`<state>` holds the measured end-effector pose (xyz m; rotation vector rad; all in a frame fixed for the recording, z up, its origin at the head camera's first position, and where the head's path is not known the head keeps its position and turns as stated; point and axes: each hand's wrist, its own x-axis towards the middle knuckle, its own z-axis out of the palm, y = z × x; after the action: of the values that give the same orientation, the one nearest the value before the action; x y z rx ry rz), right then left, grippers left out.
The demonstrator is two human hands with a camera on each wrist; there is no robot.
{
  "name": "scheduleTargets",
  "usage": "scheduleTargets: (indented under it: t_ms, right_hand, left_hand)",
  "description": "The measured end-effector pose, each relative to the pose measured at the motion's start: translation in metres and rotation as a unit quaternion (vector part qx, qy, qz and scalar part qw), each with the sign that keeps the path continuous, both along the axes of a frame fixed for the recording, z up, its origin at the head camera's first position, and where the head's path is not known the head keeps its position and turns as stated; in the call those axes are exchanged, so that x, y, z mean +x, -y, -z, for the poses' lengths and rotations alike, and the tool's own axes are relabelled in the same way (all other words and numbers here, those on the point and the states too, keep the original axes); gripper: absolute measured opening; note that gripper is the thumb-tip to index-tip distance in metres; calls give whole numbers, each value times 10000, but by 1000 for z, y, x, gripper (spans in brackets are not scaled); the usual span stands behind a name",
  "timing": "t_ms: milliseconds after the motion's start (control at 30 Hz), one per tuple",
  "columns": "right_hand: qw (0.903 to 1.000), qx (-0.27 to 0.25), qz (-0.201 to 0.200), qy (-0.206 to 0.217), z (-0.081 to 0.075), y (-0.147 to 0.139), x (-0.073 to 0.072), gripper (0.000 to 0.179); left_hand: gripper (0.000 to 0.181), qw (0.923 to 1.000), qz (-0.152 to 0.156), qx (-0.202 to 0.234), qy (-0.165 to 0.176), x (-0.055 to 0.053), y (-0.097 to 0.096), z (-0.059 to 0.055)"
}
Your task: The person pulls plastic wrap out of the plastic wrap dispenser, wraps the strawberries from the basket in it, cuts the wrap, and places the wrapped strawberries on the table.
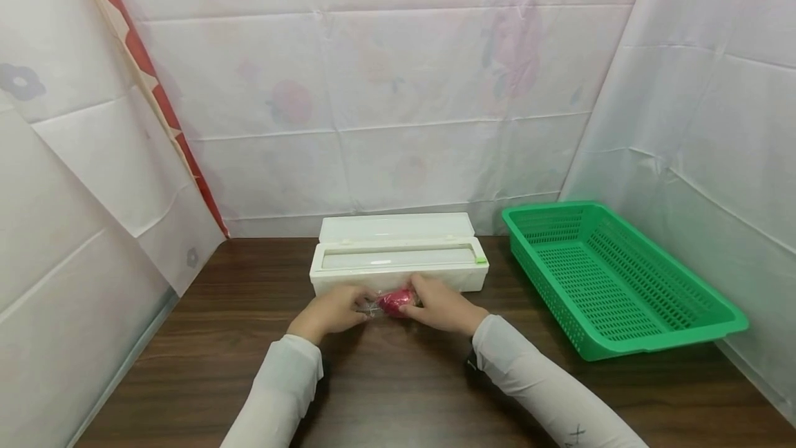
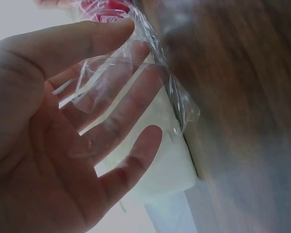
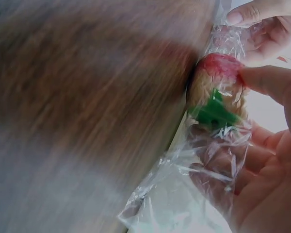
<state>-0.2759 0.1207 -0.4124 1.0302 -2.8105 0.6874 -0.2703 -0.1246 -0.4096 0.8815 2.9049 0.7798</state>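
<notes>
Between the two hands is a small rounded red-and-tan item point(image 1: 394, 302) with a green patch, wrapped in clear cling film point(image 3: 223, 160). My right hand point(image 1: 444, 304) holds it, thumb on the red part and fingers behind. My left hand point(image 1: 336, 310) has the loose film on the item's left side between its thumb and fingers; the film point(image 2: 131, 68) drapes over the fingers in the left wrist view. Right behind the hands stands a white cling film dispenser point(image 1: 398, 278), its lid point(image 1: 396, 228) raised and a green slider point(image 1: 481, 260) at its right end.
A green perforated plastic basket point(image 1: 560, 306) stands on the right of the dark wooden table point(image 1: 398, 393). White patterned sheeting point(image 1: 404, 75) hangs behind the table and along both sides, with a red-edged strip point(image 1: 158, 95) at the left corner.
</notes>
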Motion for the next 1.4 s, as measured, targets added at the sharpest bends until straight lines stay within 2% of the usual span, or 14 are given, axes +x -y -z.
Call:
scheduleTargets:
  t_ms: [233,367,467,600,667,900,967,1067,1167,1267,1333,1400]
  right_hand:
    - [9993,190,315,-110,-1,6,2,25]
    - [9973,357,560,-329,-2,9,3,26]
    - [9924,623,714,-791,-2,11,5,29]
    - [9790,988,943,-1511,0,12,7,28]
    - [9753,1017,1022,-1672,0,12,7,28]
    - [9760,884,1119,-1645,-1,13,7,28]
    - [9757,886,1105,-1672,-2,12,7,27]
    - [9763,827,1060,-1695,-3,12,8,27]
    - [9772,720,1029,-1711,-3,11,8,24]
    - [9773,646,1039,-1733,-2,11,9,19]
    - [9774,602,1028,-1746,-1,10,9,16]
    - [9773,576,994,-1780,-1,10,10,15]
  left_hand:
    - [28,9995,261,141,-47,-1,8,1]
    - [28,9993,297,212,-108,1,13,-1]
    - [30,9994,189,284,-57,4,18,-5]
    - [36,9993,-38,351,110,7,24,-11]
    - [39,9988,-136,419,233,9,26,-15]
    - [40,9961,-322,610,546,13,35,-28]
    - [38,9956,-388,675,515,13,39,-32]
    - [33,9941,-567,892,251,13,46,-36]
    - [29,9863,-936,1329,-289,12,53,-38]
    - [33,9677,-1560,1851,-705,9,57,-34]
    - [39,9528,-2002,2182,-666,6,58,-30]
    - [47,9400,-2339,2449,-399,3,60,-27]
